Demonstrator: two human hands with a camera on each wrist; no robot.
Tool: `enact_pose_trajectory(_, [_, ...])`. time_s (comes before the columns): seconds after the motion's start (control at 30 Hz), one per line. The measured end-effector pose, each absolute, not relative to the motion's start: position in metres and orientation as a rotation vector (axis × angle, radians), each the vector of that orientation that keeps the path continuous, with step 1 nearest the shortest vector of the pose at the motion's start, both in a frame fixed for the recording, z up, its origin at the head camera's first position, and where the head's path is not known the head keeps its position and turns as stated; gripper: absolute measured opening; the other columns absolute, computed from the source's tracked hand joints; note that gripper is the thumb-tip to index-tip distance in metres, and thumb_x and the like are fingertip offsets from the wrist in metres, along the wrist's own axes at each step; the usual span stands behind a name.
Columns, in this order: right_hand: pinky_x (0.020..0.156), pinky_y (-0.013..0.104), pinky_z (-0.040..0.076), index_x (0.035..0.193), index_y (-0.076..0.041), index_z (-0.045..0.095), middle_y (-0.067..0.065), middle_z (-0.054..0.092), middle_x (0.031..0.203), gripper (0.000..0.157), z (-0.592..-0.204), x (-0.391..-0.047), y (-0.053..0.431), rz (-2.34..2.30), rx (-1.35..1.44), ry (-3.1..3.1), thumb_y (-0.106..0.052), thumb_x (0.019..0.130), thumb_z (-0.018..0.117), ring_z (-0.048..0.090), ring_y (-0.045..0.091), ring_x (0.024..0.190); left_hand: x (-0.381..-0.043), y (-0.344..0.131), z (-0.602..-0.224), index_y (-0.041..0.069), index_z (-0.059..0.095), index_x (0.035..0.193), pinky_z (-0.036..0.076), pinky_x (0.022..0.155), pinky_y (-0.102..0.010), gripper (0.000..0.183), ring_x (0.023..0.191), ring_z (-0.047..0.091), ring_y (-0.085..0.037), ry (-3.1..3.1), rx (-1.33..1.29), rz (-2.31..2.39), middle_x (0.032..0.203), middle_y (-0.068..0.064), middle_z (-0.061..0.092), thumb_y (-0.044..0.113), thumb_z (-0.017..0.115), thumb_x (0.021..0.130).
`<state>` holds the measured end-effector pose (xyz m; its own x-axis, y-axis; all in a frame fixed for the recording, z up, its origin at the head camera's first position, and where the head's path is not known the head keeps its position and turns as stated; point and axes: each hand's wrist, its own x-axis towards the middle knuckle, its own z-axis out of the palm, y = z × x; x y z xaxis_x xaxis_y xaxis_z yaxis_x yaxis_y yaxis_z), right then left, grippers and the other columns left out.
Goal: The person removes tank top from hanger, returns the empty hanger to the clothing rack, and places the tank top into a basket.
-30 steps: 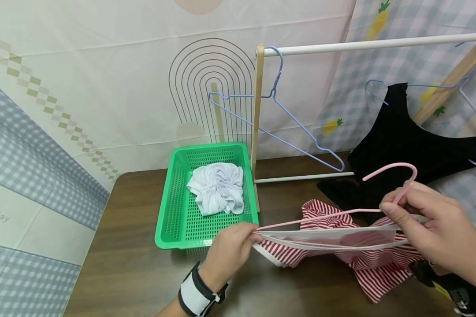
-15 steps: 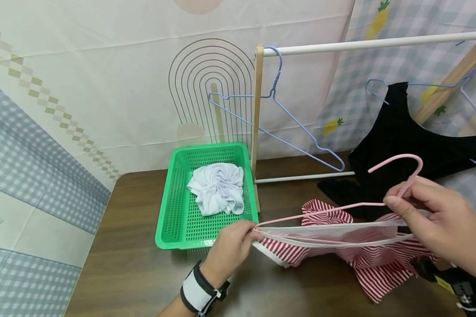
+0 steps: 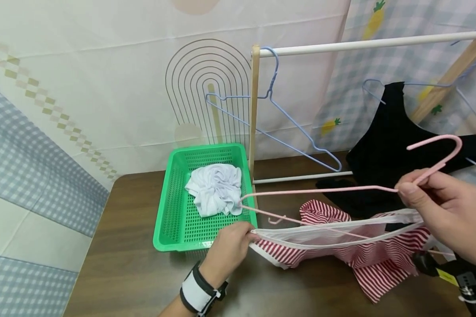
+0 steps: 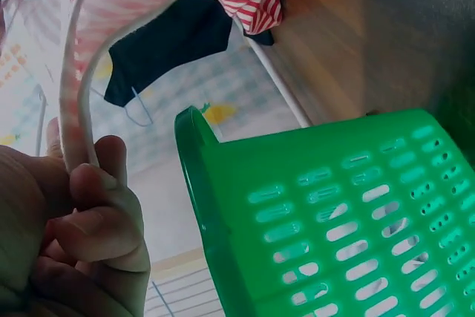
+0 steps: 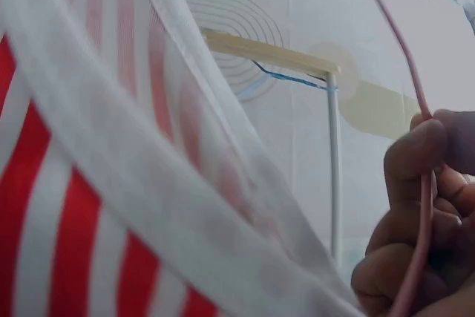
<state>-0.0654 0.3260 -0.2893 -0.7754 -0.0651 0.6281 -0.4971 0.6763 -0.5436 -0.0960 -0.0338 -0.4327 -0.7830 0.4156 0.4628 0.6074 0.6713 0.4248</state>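
A red-and-white striped garment [image 3: 366, 270] with white edging is stretched over the table. My left hand [image 3: 232, 246] pinches a white-edged corner of it; the left wrist view shows the edging [image 4: 74, 109] between thumb and fingers. My right hand [image 3: 446, 215] grips a pink clothes hanger [image 3: 329, 191] just below its hook, with the hook pointing up and left. The hanger's left end is apart from my left hand and overlaps the basket's edge in the head view. Its lower bar runs down into the garment's opening, where the cloth hides part of it.
A green basket [image 3: 164, 220] holding white cloth [image 3: 216, 189] stands left of a clothes rack [image 3: 255, 119]. On the rack hang a blue hanger [image 3: 297, 125] and a black top [image 3: 384, 141] on another hanger. Curtains line the back and left.
My right hand has moved up and right with the pink hanger. The hanger's left end has come out of my left hand's fingers and risen above the garment; the left hand stays put.
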Motion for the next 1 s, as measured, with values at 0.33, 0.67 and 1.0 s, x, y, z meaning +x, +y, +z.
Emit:
enact_pose_trajectory(0.33, [0.059,0.015,0.038,0.088,0.011,0.062,-0.005,0.061,0.079,0.011,-0.286,-0.082,0.328,1.264,0.461,-2.178,0.016,0.090,0.052,0.048,0.006,0.069,-0.095,-0.033,-0.434,0.015,0.066,0.091,0.052,0.064,-0.020,0.008,0.071,0.060,-0.003,-2.574,-0.863,-0.765,0.079,0.007,0.064,0.023,0.066,0.090])
enact_pose_trajectory(0.67, [0.053,0.020,0.037,0.090,0.022,0.057,0.012,0.064,0.079,0.017,-0.291,-0.088,0.331,1.862,0.715,-1.756,0.021,0.092,0.040,0.047,0.015,0.064,-0.086,-0.021,-0.437,0.017,0.066,0.089,0.049,0.062,-0.018,0.008,0.069,0.060,-0.004,-2.534,-1.064,-0.718,0.078,0.008,0.064,0.025,0.066,0.090])
enact_pose_trajectory(1.0, [0.054,0.022,0.024,0.092,0.016,0.056,0.011,0.061,0.075,0.020,-0.288,-0.090,0.339,1.901,0.729,-1.551,0.011,0.097,0.038,0.041,0.016,0.062,-0.081,-0.016,-0.444,0.018,0.063,0.084,0.044,0.058,-0.016,0.010,0.063,0.054,-0.003,-2.522,-1.110,-0.677,0.072,0.010,0.059,0.025,0.067,0.089])
